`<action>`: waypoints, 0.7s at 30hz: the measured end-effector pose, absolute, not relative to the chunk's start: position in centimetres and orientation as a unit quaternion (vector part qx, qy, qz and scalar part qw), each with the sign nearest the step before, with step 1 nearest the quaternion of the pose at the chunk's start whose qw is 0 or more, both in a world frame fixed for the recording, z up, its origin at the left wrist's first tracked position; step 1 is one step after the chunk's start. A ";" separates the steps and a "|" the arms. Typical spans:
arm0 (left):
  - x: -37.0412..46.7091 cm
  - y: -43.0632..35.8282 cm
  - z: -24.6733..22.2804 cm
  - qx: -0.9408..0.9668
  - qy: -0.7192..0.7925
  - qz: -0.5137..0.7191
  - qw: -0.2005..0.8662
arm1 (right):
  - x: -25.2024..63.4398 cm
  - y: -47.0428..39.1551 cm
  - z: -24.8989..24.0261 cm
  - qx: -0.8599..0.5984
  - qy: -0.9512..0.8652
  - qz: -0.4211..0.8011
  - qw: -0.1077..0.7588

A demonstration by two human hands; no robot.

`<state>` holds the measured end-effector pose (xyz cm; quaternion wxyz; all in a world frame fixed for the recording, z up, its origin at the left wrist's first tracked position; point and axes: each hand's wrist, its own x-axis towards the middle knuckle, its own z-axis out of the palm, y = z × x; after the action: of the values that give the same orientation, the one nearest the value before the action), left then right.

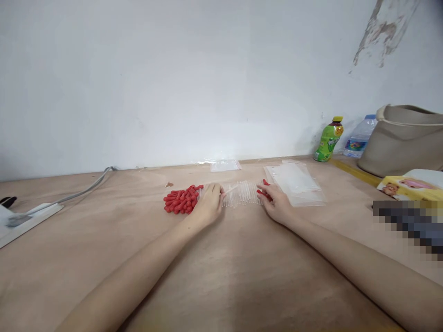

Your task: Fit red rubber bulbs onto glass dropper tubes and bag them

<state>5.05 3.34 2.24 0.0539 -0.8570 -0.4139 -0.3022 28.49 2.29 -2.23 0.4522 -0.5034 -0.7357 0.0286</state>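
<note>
A row of thin clear tubes [242, 192], like dropper tubes, lies on the table between my hands. My left hand [209, 204] is closed at the row's left end, with its fingertips against the tubes; what sits between the fingers is hidden. Just left of it is a pile of red rubber dropper bulbs [180, 200]. At the row's right end, my right hand [278, 205] has its fingers curled around a few red bulbs [264, 193]. Clear plastic bags [294, 180] lie flat beyond that hand, to the right.
Another clear bag [224, 165] lies near the wall. A green drink bottle [328, 140], a water bottle [360, 136], a beige bag [404, 140] and a yellow packet [408, 186] stand at the right. A grey cable [83, 191] runs to a power strip [38, 223] at the left.
</note>
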 end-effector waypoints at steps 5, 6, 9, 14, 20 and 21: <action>2.4 1.7 -0.3 -0.866 -0.387 -0.315 -0.018 | 25.7 0.9 -2.1 -0.429 -0.779 0.118 0.442; 2.2 1.6 -0.6 -0.861 -0.385 -0.332 -0.022 | 25.2 0.7 -2.0 -0.423 -0.780 0.137 0.440; 2.1 1.7 -0.7 -0.855 -0.365 -0.366 -0.033 | 24.2 0.3 -2.0 -0.414 -0.789 0.161 0.424; 2.4 1.4 -0.4 -0.876 -0.336 -0.343 -0.046 | 24.0 0.1 -1.7 -0.397 -0.809 0.149 0.408; 2.3 1.3 -0.5 -0.885 -0.319 -0.333 -0.062 | 24.2 -0.2 -1.3 -0.381 -0.817 0.144 0.408; 2.2 1.3 -0.5 -0.887 -0.316 -0.330 -0.064 | 24.2 -0.2 -1.2 -0.380 -0.818 0.143 0.408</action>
<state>2.23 1.33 -0.53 -0.0641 -0.8874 -0.3156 -0.3298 24.15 -0.23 -1.25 0.4083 -0.3800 -0.8176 0.1429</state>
